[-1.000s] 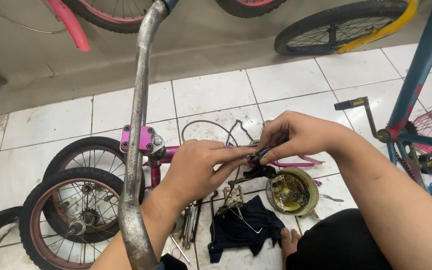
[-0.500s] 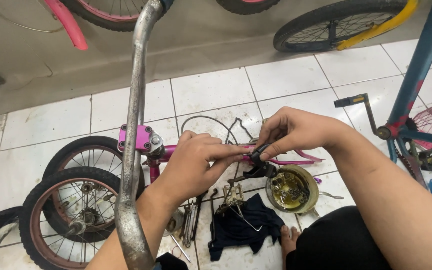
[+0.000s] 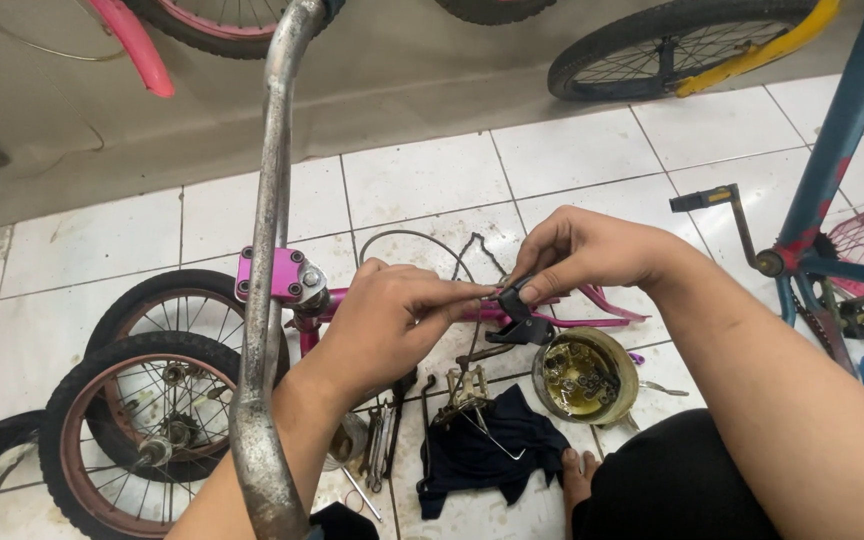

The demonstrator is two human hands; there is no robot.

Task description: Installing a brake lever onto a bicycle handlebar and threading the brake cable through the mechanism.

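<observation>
My left hand (image 3: pixel 392 320) and my right hand (image 3: pixel 592 252) meet over a small black brake lever part (image 3: pixel 522 318). The right fingers pinch its top, while the left fingertips press against its left side. A thin cable (image 3: pixel 422 240) loops away behind the hands. A worn silver handlebar (image 3: pixel 270 250) rises close to the camera, just left of my left arm. It sits in a pink stem clamp (image 3: pixel 282 276) on a pink bike frame (image 3: pixel 592 305) lying on the tiled floor.
Below the hands lie a round tin of small parts (image 3: pixel 586 378), a dark cloth (image 3: pixel 487 450) and several wrenches (image 3: pixel 384 432). Two small wheels (image 3: pixel 142 410) lie at the left. A blue bike frame (image 3: pixel 832 160) with a pedal crank (image 3: pixel 722 200) stands at the right.
Both hands stay on the black part with only small finger shifts. The view has drifted slightly.
</observation>
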